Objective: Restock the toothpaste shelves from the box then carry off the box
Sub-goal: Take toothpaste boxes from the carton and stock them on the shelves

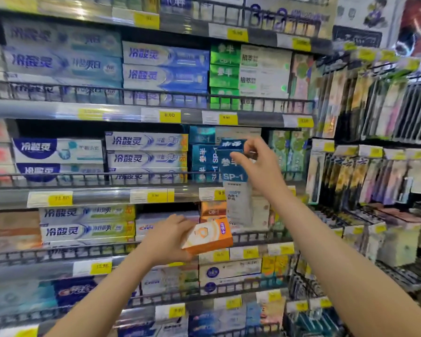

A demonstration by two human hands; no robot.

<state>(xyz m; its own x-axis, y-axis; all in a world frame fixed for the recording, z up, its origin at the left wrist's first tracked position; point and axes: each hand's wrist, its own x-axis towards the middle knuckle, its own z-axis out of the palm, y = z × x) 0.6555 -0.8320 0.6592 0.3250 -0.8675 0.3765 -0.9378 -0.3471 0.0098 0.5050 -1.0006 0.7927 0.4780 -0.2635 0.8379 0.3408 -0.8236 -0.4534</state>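
My right hand (258,164) pinches the top of a blue and white SP-1 toothpaste carton (233,181), which hangs upright in front of the third shelf's stack of matching blue cartons (203,156). My left hand (168,237) grips an orange and white toothpaste carton (208,237) at its left end, lying roughly level in front of the shelf below, near an orange CB-1 carton (213,210). The supply box is not in view.
Wire-fronted shelves (141,177) packed with toothpaste cartons fill the view, with yellow price tags (169,116) along each edge. Toothbrush packs (365,181) hang on racks at the right. A dark gap (165,206) sits behind the orange carton on the fourth shelf.
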